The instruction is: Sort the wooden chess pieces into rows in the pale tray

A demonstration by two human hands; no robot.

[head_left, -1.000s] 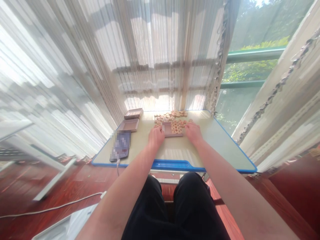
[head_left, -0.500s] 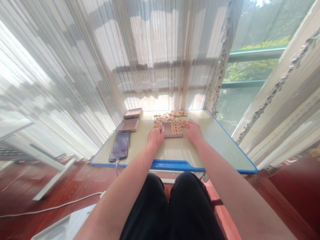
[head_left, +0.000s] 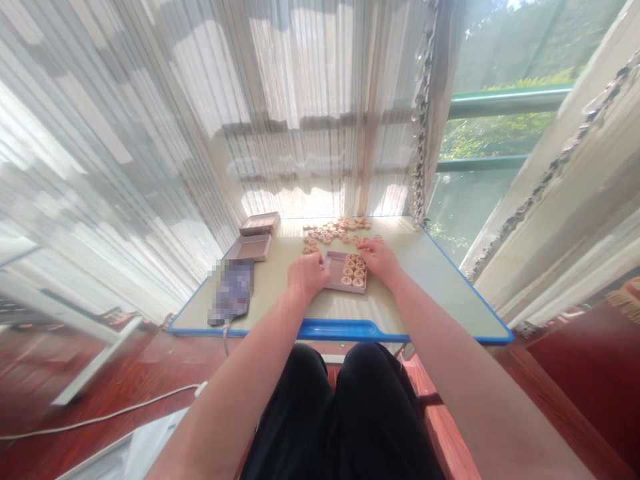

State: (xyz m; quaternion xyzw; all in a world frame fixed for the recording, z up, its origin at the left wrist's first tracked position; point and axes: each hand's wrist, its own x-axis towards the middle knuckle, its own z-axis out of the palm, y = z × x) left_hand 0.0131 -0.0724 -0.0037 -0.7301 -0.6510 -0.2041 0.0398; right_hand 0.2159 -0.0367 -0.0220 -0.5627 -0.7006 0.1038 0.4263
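Observation:
A small flat pinkish box (head_left: 334, 278) lies on the table (head_left: 430, 280), with several round wooden pieces (head_left: 353, 272) packed in its right half. My left hand (head_left: 305, 275) is curled against the box's left edge, gripping it. My right hand (head_left: 380, 259) rests at the box's upper right corner, fingers bent down onto the pieces there. More round wooden pieces (head_left: 335, 231) lie loose in a heap behind the box.
Two shallow brown box trays (head_left: 254, 235) sit at the table's far left, a phone (head_left: 231, 296) with a cable near the left front edge. Sheer curtains hang close behind and on both sides. A blue rim (head_left: 340, 330) runs along the table front, my knees below it.
The box has slid slightly nearer to me with both hands on it. My right hand has shifted left, onto the box's upper right corner. The view has swung a little.

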